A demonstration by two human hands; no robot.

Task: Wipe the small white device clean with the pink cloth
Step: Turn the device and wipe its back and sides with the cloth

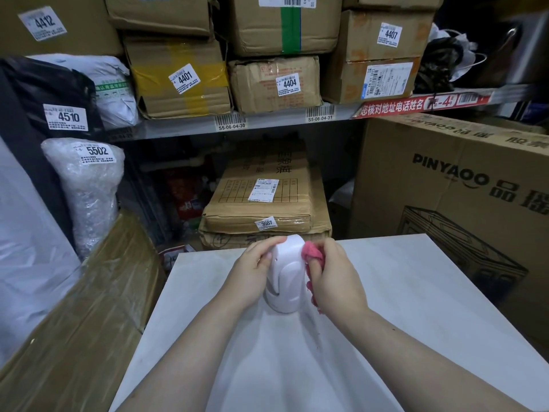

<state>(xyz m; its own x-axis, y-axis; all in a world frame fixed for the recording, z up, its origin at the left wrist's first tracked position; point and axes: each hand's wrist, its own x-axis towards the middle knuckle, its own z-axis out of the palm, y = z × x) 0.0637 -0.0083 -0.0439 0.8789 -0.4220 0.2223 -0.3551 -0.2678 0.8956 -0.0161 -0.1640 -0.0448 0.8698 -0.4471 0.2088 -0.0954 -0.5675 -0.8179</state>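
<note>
Head cam: the small white device (284, 275) stands on the white table (401, 292), near the far edge, between both hands. Wiping looks underway, I think. The pink cloth (312, 253) is pushed on the device's right side, near the top. Front and left side look like they're left to do, but can't tell what's clean already.

L hand (252, 269) wraps the left side, fingers curled over the top, holding it steady. R hand (335, 275) is bunched round the cloth, thumb and fingers squeezing it vs. the device. Both arms reach fwd over the table.
</note>
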